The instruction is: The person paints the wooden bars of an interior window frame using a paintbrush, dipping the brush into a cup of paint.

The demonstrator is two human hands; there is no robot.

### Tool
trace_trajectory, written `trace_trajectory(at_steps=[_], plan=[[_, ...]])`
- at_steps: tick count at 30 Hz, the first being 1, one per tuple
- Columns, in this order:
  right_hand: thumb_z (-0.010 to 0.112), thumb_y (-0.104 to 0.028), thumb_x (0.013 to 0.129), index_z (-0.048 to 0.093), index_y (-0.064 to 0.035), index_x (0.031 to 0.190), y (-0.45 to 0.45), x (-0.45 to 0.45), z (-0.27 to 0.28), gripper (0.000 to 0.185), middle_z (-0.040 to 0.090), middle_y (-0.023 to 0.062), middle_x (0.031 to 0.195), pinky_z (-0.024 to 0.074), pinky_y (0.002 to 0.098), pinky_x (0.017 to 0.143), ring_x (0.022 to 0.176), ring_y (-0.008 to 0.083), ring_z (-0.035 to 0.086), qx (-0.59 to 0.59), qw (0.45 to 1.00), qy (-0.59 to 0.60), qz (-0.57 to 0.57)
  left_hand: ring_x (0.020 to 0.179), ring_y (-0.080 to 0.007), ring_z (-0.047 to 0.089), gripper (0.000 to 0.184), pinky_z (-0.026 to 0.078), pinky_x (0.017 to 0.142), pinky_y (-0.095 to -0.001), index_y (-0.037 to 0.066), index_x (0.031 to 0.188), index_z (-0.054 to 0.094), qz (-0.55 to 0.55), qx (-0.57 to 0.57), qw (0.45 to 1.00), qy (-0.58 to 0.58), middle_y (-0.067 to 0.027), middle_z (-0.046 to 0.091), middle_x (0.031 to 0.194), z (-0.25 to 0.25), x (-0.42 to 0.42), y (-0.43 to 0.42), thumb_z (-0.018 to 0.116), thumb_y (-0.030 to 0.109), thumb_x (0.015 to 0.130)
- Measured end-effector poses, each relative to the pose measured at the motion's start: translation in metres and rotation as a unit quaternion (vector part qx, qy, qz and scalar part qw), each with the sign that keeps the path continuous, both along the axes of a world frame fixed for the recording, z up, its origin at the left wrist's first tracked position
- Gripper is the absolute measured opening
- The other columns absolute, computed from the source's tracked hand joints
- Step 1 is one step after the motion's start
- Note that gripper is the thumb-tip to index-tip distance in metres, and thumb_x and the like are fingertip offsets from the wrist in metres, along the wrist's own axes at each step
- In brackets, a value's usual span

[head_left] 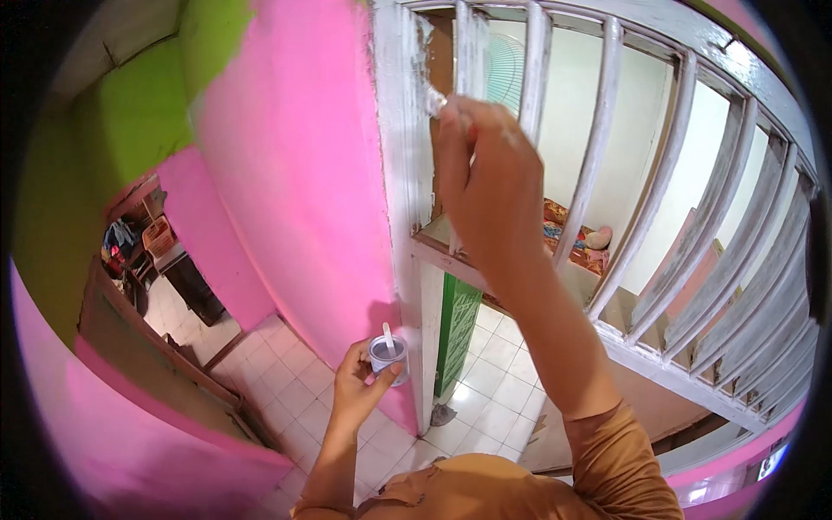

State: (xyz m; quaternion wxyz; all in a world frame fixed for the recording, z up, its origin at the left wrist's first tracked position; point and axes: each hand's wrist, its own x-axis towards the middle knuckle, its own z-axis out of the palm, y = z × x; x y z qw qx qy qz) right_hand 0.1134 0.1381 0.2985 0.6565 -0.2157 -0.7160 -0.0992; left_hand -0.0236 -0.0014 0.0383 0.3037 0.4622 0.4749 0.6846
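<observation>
Low in the view, my left hand (355,390) grips a small cup (387,352) of greyish paint, with a pale stick (388,336) standing in it. My right hand (490,156) is raised at the white-painted wooden frame (394,147), its fingers pinched together. A small whitish thing shows at the fingertips, against the frame's inner edge; it is too blurred to name. Streaky white paint covers the frame, and bare brown wood (441,56) shows beside my fingertips.
A row of whitish slats (598,139) runs to the right above a white rail (676,378). The pink wall (303,173) stands left of the frame. Below are a green panel (455,334) and a tiled floor (494,373). Behind the slats are a fan (504,74) and patterned bedding.
</observation>
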Motion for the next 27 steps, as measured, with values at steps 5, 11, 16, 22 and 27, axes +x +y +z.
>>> trace_trajectory(at_steps=[5, 11, 16, 22, 27], plan=[[0.062, -0.02, 0.097, 0.071, 0.0023, 0.099, 0.017, -0.005, 0.049, 0.024, 0.065, 0.0138, 0.07, 0.0493, 0.0331, 0.06, 0.058, 0.0225, 0.062, 0.099, 0.993, 0.035, 0.045, 0.106, -0.0141, 0.061, 0.041, 0.049, 0.095, -0.0311, 0.0, 0.123, 0.058, 0.003, 0.004, 1.0, 0.002, -0.0059, 0.066, 0.113, -0.005, -0.007, -0.005, 0.077, 0.007, 0.087], [0.059, -0.014, 0.095, 0.068, 0.003, 0.093, 0.012, -0.001, 0.039, 0.019, 0.067, 0.0202, 0.082, 0.0518, 0.0428, 0.065, 0.073, 0.0343, 0.064, 0.081, 0.995, -0.025, 0.045, 0.106, -0.0136, 0.062, 0.04, 0.049, 0.095, -0.0309, 0.0, 0.122, 0.058, 0.002, -0.007, 1.0, -0.015, -0.0048, 0.066, 0.112, -0.008, -0.007, -0.006, 0.077, 0.004, 0.087], [0.054, -0.017, 0.096, 0.07, 0.004, 0.094, 0.001, 0.004, 0.033, 0.027, 0.07, 0.0219, 0.087, 0.0526, 0.0435, 0.072, 0.076, 0.0381, 0.066, -0.067, 0.995, -0.014, 0.069, 0.105, -0.0136, 0.063, 0.043, 0.05, 0.092, -0.0295, 0.001, 0.124, 0.057, 0.01, -0.008, 1.0, -0.019, -0.0049, 0.067, 0.112, -0.014, -0.007, -0.003, 0.078, 0.003, 0.086], [0.054, -0.016, 0.096, 0.069, 0.0047, 0.092, 0.003, 0.001, 0.059, 0.026, 0.068, 0.0224, 0.078, 0.0503, 0.0416, 0.068, 0.071, 0.0407, 0.064, -0.03, 0.994, 0.028, 0.1, 0.106, -0.0137, 0.063, 0.038, 0.051, 0.095, -0.0309, 0.001, 0.121, 0.058, -0.005, -0.009, 1.0, -0.022, -0.0043, 0.066, 0.111, -0.011, -0.006, 0.001, 0.072, -0.006, 0.086], [0.055, -0.015, 0.096, 0.069, 0.0029, 0.091, -0.003, 0.001, 0.03, 0.023, 0.068, 0.0222, 0.079, 0.0518, 0.0432, 0.069, 0.073, 0.0408, 0.066, -0.063, 0.997, -0.04, 0.037, 0.106, -0.0142, 0.064, 0.04, 0.052, 0.096, -0.0316, 0.001, 0.123, 0.057, -0.009, -0.015, 1.0, -0.012, -0.0047, 0.066, 0.112, -0.011, -0.002, 0.005, 0.072, -0.008, 0.086]])
